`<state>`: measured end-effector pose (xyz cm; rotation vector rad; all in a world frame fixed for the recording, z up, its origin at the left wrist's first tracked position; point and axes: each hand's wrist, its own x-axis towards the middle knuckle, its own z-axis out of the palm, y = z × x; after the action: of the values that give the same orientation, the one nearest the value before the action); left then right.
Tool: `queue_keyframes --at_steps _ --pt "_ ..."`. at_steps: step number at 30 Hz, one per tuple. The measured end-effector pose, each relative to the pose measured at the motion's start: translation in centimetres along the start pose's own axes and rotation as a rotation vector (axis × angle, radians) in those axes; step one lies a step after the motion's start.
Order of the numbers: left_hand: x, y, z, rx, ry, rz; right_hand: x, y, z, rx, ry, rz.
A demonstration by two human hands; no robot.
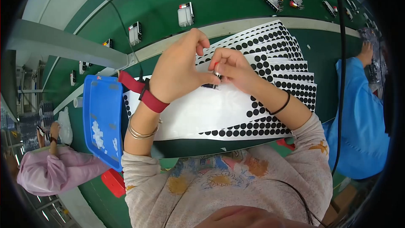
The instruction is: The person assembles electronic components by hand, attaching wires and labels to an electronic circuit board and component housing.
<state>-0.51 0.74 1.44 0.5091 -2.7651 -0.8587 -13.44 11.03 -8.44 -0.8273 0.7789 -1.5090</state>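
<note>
Over the white sheets, both hands meet at a small silver and dark part with a red tip (217, 74). My right hand (236, 69) is closed, pinching this part between thumb and fingers. From the other side, the thumb of my left hand (179, 67) reaches the lower end of the part, and its other fingers are curled. The hands hide much of the part, so its exact kind does not show. Beneath lie several overlapping sheets of round black stickers (291, 97), with a bare white sheet (198, 116) on top.
A blue tray (86, 114) with white scraps stands at the left. Beyond the pale rail, a green conveyor belt (223, 0) carries several white box-shaped units (185, 14). A metal post (63, 38) and a hanging black cable (341, 59) flank the workplace. People sit on both sides.
</note>
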Motion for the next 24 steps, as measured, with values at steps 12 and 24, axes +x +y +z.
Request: queue_keyframes --at_steps 12,24 --pt "-2.3 -3.3 3.9 -0.092 0.269 0.063 0.6 0.6 -0.4 0.600 0.000 0.078" --pt "-2.8 -4.1 2.6 -0.645 0.416 0.080 -0.5 -0.7 1.5 -1.206 0.041 -0.785"
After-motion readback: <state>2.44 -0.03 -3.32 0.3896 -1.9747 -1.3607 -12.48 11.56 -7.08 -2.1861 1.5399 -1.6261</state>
